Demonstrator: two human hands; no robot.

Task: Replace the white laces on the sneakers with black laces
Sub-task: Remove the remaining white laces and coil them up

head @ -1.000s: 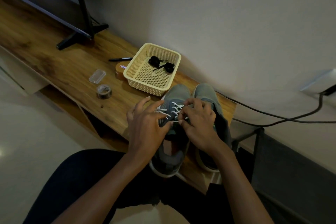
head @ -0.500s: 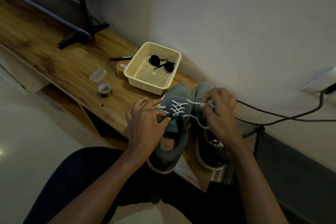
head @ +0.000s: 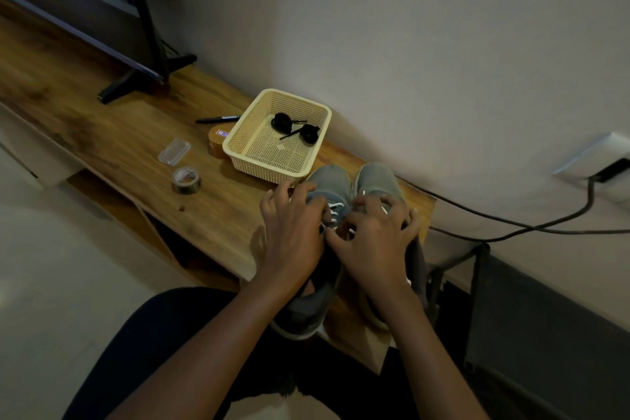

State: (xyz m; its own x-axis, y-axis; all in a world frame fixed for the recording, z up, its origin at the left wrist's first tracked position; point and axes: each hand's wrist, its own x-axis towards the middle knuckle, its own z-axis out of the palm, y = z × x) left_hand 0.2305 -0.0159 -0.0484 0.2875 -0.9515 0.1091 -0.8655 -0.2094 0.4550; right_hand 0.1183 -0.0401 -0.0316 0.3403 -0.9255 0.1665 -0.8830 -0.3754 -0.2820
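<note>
- The grey sneakers (head: pixel 332 181) stand side by side on the table (head: pixel 136 153).
- My left grip (head: pixel 293 235) pinches the white laces (head: pixel 335 206) of the left one.
- My right grip (head: pixel 375 242) curls over the same lacing, fingers apart; pinching or not, I cannot tell.
- The black laces (head: pixel 296 128) lie coiled in the basket (head: pixel 238 147) just beyond.

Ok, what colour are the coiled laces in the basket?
Black; the coiled laces show best in the head view, inside the cream mesh basket.
</note>
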